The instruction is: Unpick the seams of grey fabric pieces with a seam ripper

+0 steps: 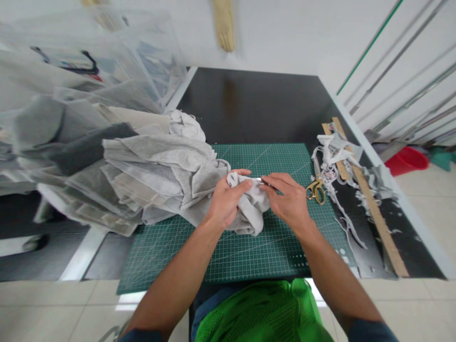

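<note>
My left hand grips a bunched piece of light grey cloth over the green cutting mat. My right hand is closed at the cloth's right edge, its fingers pinched on a small pale metal tool whose tip touches the fabric. What the tool is cannot be made out. Both hands sit together in the middle of the mat.
A large heap of grey and white fabric pieces lies to the left. Gold-handled scissors, cloth scraps and a wooden ruler lie to the right on the black table. A red basin stands on the floor.
</note>
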Available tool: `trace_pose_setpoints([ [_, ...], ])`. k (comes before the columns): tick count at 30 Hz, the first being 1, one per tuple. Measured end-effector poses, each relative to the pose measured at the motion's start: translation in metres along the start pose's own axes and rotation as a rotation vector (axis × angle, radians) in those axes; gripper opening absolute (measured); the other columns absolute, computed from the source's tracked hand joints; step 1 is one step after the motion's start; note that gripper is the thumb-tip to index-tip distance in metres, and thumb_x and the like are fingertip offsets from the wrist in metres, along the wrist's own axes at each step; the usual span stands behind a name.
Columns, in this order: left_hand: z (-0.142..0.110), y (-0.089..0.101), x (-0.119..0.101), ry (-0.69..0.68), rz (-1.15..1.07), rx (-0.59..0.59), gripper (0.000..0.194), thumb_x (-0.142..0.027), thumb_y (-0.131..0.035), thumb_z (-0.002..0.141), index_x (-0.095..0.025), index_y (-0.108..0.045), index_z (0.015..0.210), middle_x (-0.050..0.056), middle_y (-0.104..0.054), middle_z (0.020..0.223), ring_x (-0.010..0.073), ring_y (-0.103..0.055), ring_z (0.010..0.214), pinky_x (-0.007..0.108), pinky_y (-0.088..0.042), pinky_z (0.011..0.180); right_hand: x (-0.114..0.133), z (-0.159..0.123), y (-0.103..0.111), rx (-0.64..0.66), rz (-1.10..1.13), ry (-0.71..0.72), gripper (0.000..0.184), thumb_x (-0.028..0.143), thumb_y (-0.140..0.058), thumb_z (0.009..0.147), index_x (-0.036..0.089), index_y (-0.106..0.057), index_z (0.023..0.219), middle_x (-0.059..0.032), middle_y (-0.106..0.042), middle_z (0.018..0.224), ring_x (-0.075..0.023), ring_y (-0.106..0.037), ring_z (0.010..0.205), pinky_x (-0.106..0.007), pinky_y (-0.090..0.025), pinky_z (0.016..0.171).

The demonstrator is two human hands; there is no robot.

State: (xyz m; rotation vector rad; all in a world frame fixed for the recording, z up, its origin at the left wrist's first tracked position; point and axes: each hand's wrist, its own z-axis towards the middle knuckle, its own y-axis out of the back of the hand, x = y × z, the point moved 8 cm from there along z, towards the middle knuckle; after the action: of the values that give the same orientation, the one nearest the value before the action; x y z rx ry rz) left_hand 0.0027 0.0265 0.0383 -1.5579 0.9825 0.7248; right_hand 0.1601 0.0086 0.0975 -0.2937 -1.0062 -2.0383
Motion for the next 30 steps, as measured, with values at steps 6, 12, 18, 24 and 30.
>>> trace_pose_setpoints([
  [6,0.0009,0.0,-0.0002,0.0,-0.001,-0.016,0.041,-0.026,-0.086,0.07,-0.018,-0.067,0.106,0.001,-0.069,0.078,0.0132,-0.063,0.068,0.026,-0.05,0.065,0.001,-0.0003,0.002,-0.017,0.007,0.013,0.016,0.023,-0.066,0.097,0.024,-0.081,0.102,-0.0075,-0.078,0.098,-0.0211,-0.072,0.091,-0.039,-0.063,0.084],
  [12,0.0002,-0.0005,-0.0002,0.005,0.002,-0.017,0.042,-0.026,-0.085,0.071,-0.018,-0.066,0.107,0.0,-0.069,0.078,0.0134,-0.064,0.068,0.027,-0.05,0.066,0.0046,0.0004,0.0035,0.001,0.001,0.007,0.017,0.023,-0.069,0.094,0.023,-0.079,0.108,-0.0089,-0.078,0.104,-0.0228,-0.072,0.095,-0.041,-0.062,0.086],
  [18,-0.0007,-0.0009,0.0001,0.008,0.007,-0.013,0.043,-0.025,-0.086,0.07,-0.019,-0.067,0.108,0.001,-0.069,0.079,0.0145,-0.065,0.069,0.028,-0.05,0.067,0.0042,0.0003,0.0021,0.014,-0.004,-0.002,0.017,0.023,-0.069,0.094,0.025,-0.078,0.108,-0.0082,-0.077,0.103,-0.0232,-0.072,0.096,-0.041,-0.062,0.087],
  [24,0.0019,-0.0006,0.0015,0.015,-0.009,-0.001,0.04,-0.024,-0.085,0.072,-0.019,-0.068,0.107,0.0,-0.069,0.078,0.0134,-0.064,0.068,0.026,-0.05,0.066,0.0032,0.0005,0.0035,-0.001,0.014,-0.018,0.016,0.022,-0.068,0.094,0.024,-0.079,0.106,-0.0083,-0.077,0.102,-0.0227,-0.072,0.095,-0.04,-0.062,0.087],
  [30,0.0044,0.0006,0.0049,0.023,-0.024,0.012,0.039,-0.023,-0.086,0.07,-0.019,-0.068,0.104,-0.001,-0.068,0.078,0.0124,-0.063,0.068,0.025,-0.05,0.067,0.0014,0.0004,0.0024,0.009,0.01,-0.025,0.015,0.022,-0.066,0.095,0.023,-0.079,0.103,-0.008,-0.078,0.1,-0.0218,-0.072,0.094,-0.038,-0.062,0.087],
])
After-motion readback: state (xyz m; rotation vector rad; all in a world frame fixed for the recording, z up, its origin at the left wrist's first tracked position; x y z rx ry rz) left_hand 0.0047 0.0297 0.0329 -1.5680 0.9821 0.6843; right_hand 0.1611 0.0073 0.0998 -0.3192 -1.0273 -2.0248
